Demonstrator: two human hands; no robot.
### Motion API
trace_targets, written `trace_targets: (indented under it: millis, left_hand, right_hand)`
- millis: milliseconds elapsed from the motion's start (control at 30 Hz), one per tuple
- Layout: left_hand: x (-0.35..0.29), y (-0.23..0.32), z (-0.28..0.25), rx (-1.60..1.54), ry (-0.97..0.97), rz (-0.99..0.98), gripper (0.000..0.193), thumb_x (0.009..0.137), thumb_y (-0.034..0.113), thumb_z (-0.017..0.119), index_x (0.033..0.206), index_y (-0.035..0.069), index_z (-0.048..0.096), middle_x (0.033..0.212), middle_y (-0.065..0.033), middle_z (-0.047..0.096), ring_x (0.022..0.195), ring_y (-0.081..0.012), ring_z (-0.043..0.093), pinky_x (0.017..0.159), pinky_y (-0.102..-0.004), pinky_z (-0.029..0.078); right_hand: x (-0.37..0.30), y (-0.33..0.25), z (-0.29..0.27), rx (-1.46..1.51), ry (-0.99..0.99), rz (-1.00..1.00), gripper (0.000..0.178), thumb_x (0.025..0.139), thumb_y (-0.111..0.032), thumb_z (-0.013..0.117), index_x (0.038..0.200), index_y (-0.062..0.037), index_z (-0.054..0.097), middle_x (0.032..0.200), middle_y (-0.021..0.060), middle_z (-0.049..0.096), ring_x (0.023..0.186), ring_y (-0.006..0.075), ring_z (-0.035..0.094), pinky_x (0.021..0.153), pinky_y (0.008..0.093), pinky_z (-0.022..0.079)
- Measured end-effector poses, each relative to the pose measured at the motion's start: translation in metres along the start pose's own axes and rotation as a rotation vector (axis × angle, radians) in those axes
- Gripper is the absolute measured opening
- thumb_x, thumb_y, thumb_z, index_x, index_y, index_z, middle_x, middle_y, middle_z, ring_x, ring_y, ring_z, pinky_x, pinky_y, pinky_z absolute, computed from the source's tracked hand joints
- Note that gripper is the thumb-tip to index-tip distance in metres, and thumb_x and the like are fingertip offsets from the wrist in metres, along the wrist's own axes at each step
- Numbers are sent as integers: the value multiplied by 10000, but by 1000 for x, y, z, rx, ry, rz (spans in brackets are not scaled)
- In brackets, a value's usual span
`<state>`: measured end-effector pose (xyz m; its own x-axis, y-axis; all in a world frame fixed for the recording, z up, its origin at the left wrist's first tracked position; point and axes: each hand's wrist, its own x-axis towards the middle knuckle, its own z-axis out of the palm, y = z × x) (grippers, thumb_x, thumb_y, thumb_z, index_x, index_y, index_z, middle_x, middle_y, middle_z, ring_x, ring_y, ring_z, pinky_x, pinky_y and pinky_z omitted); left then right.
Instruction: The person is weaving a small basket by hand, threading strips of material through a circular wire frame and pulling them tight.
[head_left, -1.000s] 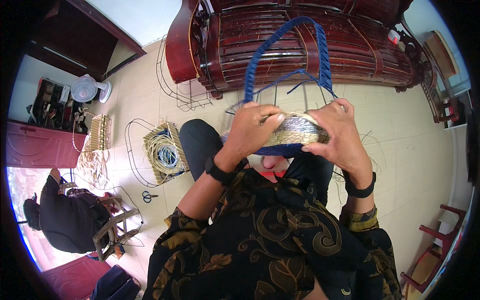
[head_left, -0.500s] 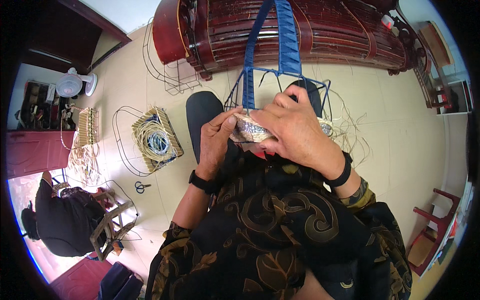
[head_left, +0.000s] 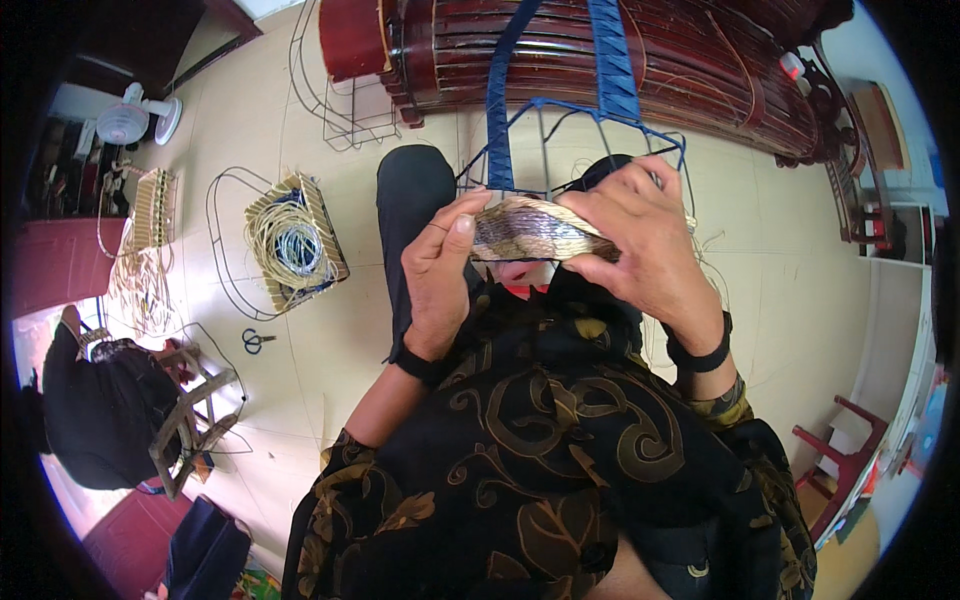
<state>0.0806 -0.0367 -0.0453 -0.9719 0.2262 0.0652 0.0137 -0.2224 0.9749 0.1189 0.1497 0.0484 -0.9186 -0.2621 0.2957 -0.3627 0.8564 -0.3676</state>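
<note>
A basket with a dark wire frame (head_left: 545, 150) rests at my lap, its tall handle (head_left: 612, 70) wrapped in blue strip. Along its near side runs a woven panel (head_left: 530, 230) of cream and purplish-grey strands. My left hand (head_left: 437, 280) pinches the panel's left end, thumb on top. At the other end, my right hand (head_left: 650, 235) curls over the panel with thumb and fingers around its edge. What lies under the right fingers is hidden. Thin loose strands (head_left: 710, 245) trail on the floor beyond the right hand.
A wooden bench (head_left: 560, 60) stands ahead. On the floor to the left are a basket holding coiled strands (head_left: 300, 245), scissors (head_left: 257, 341) and a bare wire frame (head_left: 350, 125). Another person (head_left: 100, 410) sits at far left by a wooden stool (head_left: 190, 420). A red stool (head_left: 840, 465) is at right.
My right hand has slid right along the woven panel, baring more of it between my hands. The left hand keeps its hold. The whole view has shifted slightly.
</note>
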Motion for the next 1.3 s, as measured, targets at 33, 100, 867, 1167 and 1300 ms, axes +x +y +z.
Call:
trace_targets:
  millis: [33,100,867,1167,1300]
  left_hand:
    - [-1,-2,-4,-101,-16,11,265,916,116,501,1130,-20,580,1095,-83,606,1015,-146,538,918,-269,390]
    - [-4,0,-12,-236,-33,-4,281,872,57,523,1136,-25,571,1099,-74,606,1022,-144,541,921,-256,379]
    - [98,-44,-12,379,68,-553,444,758,394,686,867,-17,555,703,-49,534,574,-120,495,471,-273,391]
    - [119,-69,-5,338,83,-407,188,751,164,661,695,12,565,571,-31,519,591,-124,505,543,-264,415]
    - [112,-44,-21,-94,122,-383,56,809,82,571,798,28,564,696,-50,557,677,-156,527,662,-313,440]
  right_hand:
    - [-3,2,-2,-4,-20,7,491,530,-156,771,992,-86,619,802,37,566,839,214,521,928,383,290]
    - [-9,10,-9,2,-18,1,490,542,-189,770,994,-77,616,801,47,560,836,221,517,929,385,288]
    - [-54,52,-50,79,55,232,536,572,-278,779,1010,-22,607,860,83,602,845,245,505,842,361,348]
    - [-51,51,-46,97,56,232,545,576,-284,776,1017,-14,604,831,86,585,825,246,507,814,351,374]
    - [-50,49,-47,157,71,291,557,576,-282,775,1024,-3,599,842,92,582,817,240,510,760,334,409]
